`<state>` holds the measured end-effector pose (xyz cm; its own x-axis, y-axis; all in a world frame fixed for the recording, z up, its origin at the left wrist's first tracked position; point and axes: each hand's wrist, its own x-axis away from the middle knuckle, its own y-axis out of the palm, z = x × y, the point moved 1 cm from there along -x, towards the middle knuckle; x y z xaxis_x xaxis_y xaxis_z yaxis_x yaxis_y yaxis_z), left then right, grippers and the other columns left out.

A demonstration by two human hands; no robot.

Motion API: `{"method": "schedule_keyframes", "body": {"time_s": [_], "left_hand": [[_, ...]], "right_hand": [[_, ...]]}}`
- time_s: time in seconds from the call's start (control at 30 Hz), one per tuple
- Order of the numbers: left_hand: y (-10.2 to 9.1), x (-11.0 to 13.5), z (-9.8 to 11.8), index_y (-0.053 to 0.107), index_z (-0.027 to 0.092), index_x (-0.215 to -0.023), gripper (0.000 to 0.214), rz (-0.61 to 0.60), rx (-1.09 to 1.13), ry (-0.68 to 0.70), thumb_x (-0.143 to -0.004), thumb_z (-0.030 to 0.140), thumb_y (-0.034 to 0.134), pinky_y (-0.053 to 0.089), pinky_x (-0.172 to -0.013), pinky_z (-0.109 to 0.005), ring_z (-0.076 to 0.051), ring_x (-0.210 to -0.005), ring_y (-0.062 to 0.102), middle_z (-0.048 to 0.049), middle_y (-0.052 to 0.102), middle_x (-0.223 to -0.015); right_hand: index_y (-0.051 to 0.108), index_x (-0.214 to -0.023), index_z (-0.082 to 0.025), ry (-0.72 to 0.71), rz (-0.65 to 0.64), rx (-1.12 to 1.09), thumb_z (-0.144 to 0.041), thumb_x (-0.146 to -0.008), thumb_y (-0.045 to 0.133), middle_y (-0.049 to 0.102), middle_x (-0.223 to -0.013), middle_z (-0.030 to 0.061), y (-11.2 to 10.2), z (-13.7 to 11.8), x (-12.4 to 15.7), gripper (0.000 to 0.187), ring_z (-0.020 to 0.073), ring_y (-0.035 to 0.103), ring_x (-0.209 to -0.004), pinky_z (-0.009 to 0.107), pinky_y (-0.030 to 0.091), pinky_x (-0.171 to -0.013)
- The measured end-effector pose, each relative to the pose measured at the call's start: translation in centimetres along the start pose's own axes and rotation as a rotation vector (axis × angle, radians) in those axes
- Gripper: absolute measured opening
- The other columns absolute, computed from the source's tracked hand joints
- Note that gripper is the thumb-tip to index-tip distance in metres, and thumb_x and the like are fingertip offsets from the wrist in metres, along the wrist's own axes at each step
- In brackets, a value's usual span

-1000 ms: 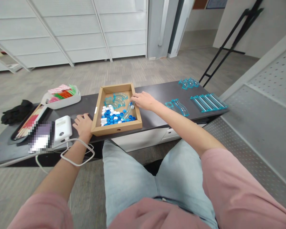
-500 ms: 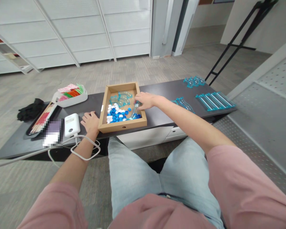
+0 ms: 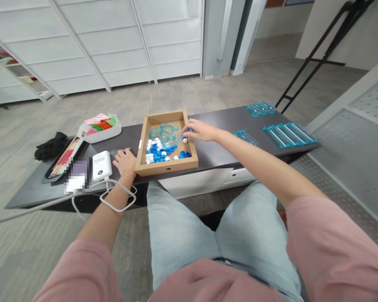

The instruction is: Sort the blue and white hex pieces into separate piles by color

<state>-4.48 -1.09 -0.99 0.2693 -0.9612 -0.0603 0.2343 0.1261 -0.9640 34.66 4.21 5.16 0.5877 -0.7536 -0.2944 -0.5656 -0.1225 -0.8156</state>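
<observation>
A shallow cardboard box (image 3: 154,169) stands on the dark table. Over its right side, my right hand (image 3: 200,130) is closed on a clear curved tube (image 3: 178,138) with teal ends, which slants down into the box. More clear curved tubes (image 3: 164,131) lie toward the box's far end. Small blue and white caps (image 3: 159,157) are heaped at the near end, a few of them apart at the right. My left hand (image 3: 125,161) rests flat on the tabletop with fingers spread, its wrist beside the box's left wall, holding nothing.
Straight tubes (image 3: 290,134) lie in a row at the right; wavy tubes (image 3: 261,109) and curved tubes (image 3: 247,137) are nearby. At the left are a white basket (image 3: 102,135), a black tray (image 3: 52,176), black cloth (image 3: 52,145) and a white device (image 3: 102,166) with a looping cable (image 3: 116,209).
My right hand has lifted slightly, and the curved tube in it has swung from lying over the caps to slanting across the box's middle. My left hand stays flat on the table.
</observation>
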Motion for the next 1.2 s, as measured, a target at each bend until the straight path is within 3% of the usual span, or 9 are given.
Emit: {"method": "schedule_keyframes", "body": {"time_s": [0.1, 0.2, 0.3, 0.4, 0.6, 0.8, 0.9, 1.0, 1.2], "left_hand": [[0.0, 0.1, 0.2, 0.047, 0.022, -0.184, 0.073, -0.007, -0.027, -0.014, -0.114, 0.042, 0.035, 0.038, -0.12, -0.068, -0.055, -0.158, 0.047, -0.0323, 0.047, -0.177], [-0.1, 0.1, 0.2, 0.055, 0.017, -0.177, 0.068, 0.001, -0.026, -0.025, -0.116, 0.034, 0.029, 0.037, -0.122, -0.064, -0.051, -0.157, 0.048, -0.0331, 0.048, -0.175], [-0.1, 0.0, 0.1, 0.057, 0.014, -0.174, 0.065, 0.002, -0.016, -0.017, -0.117, 0.032, 0.032, 0.036, -0.121, -0.063, -0.051, -0.156, 0.049, -0.0349, 0.048, -0.173], [-0.1, 0.0, -0.1, 0.058, 0.012, -0.172, 0.064, -0.001, -0.012, -0.005, -0.116, 0.029, 0.032, 0.036, -0.118, -0.065, -0.052, -0.154, 0.049, -0.036, 0.049, -0.172], [0.1, -0.2, 0.0, 0.058, 0.012, -0.169, 0.061, 0.025, -0.023, -0.023, -0.114, 0.026, 0.036, 0.038, -0.114, -0.067, -0.055, -0.154, 0.049, -0.0368, 0.049, -0.168], [0.4, -0.6, -0.1, 0.06, 0.007, -0.164, 0.069, 0.028, -0.049, -0.038, -0.117, 0.034, 0.019, 0.041, -0.114, -0.069, -0.055, -0.156, 0.047, -0.0401, 0.047, -0.167], [0.5, -0.7, 0.0, 0.061, 0.007, -0.163, 0.072, 0.028, -0.056, -0.067, -0.116, 0.033, 0.013, 0.039, -0.118, -0.069, -0.053, -0.158, 0.047, -0.0397, 0.048, -0.169], [0.7, -0.9, 0.0, 0.062, 0.013, -0.163, 0.071, 0.035, -0.061, -0.1, -0.115, 0.031, 0.013, 0.038, -0.121, -0.069, -0.051, -0.162, 0.046, -0.036, 0.05, -0.172], [1.1, -1.4, -0.3, 0.062, 0.009, -0.163, 0.077, 0.035, -0.09, -0.108, -0.113, 0.032, 0.009, 0.041, -0.119, -0.071, -0.053, -0.159, 0.048, -0.0386, 0.05, -0.17]], "right_hand": [[0.081, -0.106, -0.019, 0.238, 0.099, -0.245, -0.059, -0.115, 0.069, 0.083, -0.105, 0.0085, -0.1, -0.8, 0.7, 0.043, 0.0228, 0.074, -0.093, 0.036, 0.06, -0.093], [0.075, -0.104, -0.019, 0.443, 0.166, -0.631, -0.064, -0.118, 0.066, 0.082, -0.093, 0.0059, 0.1, -2.0, 2.0, 0.048, 0.016, 0.07, -0.07, 0.029, 0.06, -0.073], [0.073, -0.106, -0.02, 0.514, 0.215, -0.896, -0.06, -0.12, 0.067, 0.082, -0.09, 0.0052, -0.1, -3.1, 3.8, 0.042, 0.0142, 0.073, -0.067, 0.025, 0.061, -0.067], [0.073, -0.11, -0.022, 0.527, 0.231, -0.973, -0.051, -0.119, 0.072, 0.084, -0.092, 0.0043, -0.7, -3.7, 6.1, 0.031, 0.0149, 0.079, -0.072, 0.024, 0.063, -0.068], [0.073, -0.109, -0.022, 0.544, 0.342, -0.848, -0.04, -0.106, 0.086, 0.084, -0.099, 0.002, -2.6, -2.4, 11.8, 0.023, 0.0134, 0.079, -0.069, 0.026, 0.065, -0.068], [0.078, -0.11, -0.024, 0.602, 0.709, -0.624, -0.045, -0.098, 0.087, 0.076, -0.092, -0.0021, -5.6, 0.9, 19.7, 0.026, 0.0103, 0.063, -0.064, 0.022, 0.054, -0.059], [0.078, -0.112, -0.026, 0.639, 0.854, -0.53, -0.045, -0.094, 0.086, 0.078, -0.097, -0.0006, -7.5, 2.3, 23.9, 0.027, 0.0136, 0.067, -0.075, 0.023, 0.055, -0.063], [0.078, -0.111, -0.027, 0.683, 0.896, -0.37, -0.047, -0.092, 0.087, 0.078, -0.099, 0.0003, -9.6, 3.3, 27.4, 0.029, 0.0166, 0.07, -0.079, 0.027, 0.06, -0.069], [0.072, -0.104, -0.028, 0.658, 1.034, -0.15, -0.057, -0.094, 0.089, 0.072, -0.097, 0.0012, -14.4, 4.8, 30.9, 0.035, 0.0211, 0.074, -0.091, 0.035, 0.066, -0.084]]}}
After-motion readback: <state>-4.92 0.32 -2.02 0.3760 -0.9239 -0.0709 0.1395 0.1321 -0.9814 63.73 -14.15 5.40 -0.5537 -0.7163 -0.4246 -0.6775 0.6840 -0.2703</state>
